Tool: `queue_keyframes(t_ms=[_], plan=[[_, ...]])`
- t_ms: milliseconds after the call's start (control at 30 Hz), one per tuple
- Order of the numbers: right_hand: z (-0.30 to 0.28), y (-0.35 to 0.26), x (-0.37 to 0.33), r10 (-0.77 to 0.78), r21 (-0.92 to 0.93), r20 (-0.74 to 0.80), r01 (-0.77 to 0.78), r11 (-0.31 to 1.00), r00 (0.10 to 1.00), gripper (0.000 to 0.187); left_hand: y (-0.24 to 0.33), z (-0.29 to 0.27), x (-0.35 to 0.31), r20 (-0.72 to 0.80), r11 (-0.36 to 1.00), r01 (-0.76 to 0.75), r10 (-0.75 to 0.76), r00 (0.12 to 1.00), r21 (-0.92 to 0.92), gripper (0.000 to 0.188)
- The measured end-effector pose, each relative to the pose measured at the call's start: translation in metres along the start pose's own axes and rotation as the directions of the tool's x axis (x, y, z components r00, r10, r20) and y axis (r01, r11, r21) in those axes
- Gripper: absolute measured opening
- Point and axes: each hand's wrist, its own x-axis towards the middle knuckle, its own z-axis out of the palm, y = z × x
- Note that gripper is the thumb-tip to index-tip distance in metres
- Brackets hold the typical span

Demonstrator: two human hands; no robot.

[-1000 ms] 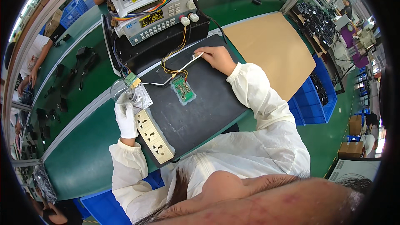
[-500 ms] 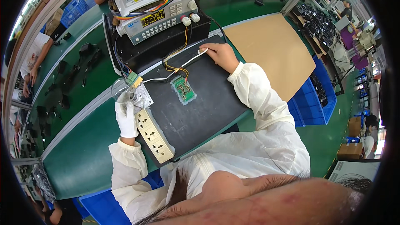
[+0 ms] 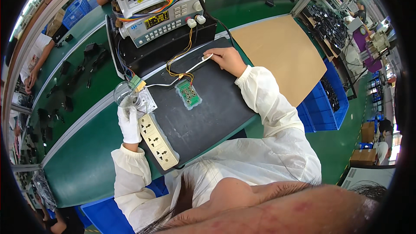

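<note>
My right hand (image 3: 229,62) is bare and pinches the end of a white cable (image 3: 197,66) near the top of a black mat (image 3: 199,125). The cable runs left across the mat to a green terminal connector (image 3: 137,81). At the mat's left edge, my left hand (image 3: 129,123) in a white glove has its fingers curled by a clear glass bulb (image 3: 125,93); what they grip is hidden. A white square plate (image 3: 148,101) lies beside the bulb. Below it is a cream power strip (image 3: 159,143). A green circuit board (image 3: 188,94) with yellow wires is fixed on the mat.
Stacked test instruments (image 3: 162,24) with a lit display stand behind the mat. Brown cardboard (image 3: 277,56) lies to the right, next to a blue bin (image 3: 327,108) of black parts. Black adapters (image 3: 91,50) lie on the green bench at left, where another person's hands (image 3: 31,81) show.
The view has shifted slightly. Both hands stay in nearly the same places, the right one still pinching the cable end.
</note>
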Motion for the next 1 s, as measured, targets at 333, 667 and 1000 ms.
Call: queue_keyframes(t_ms=[333, 667, 1000], plan=[[0.001, -0.003, -0.001, 0.042, 0.046, -0.003, -0.042, 0.998, 0.999, 0.020, 0.012, 0.006, -0.002, -0.027, 1.000, 0.000, 0.000, 1.000, -0.013, 0.036], [-0.003, -0.005, 0.001, 0.096, 0.073, 0.051, -0.099, 0.992, 0.994, 0.021, 0.008, -0.002, 0.000, 0.028, 0.998, 0.037, -0.036, 0.999, -0.047, 0.042], [0.007, 0.009, 0.000, -0.248, 0.069, -0.112, 0.257, 0.964, 0.962, 0.026, -0.042, -0.041, 0.050, -0.249, 0.920, -0.101, 0.206, 0.946, 0.378, 0.040]])
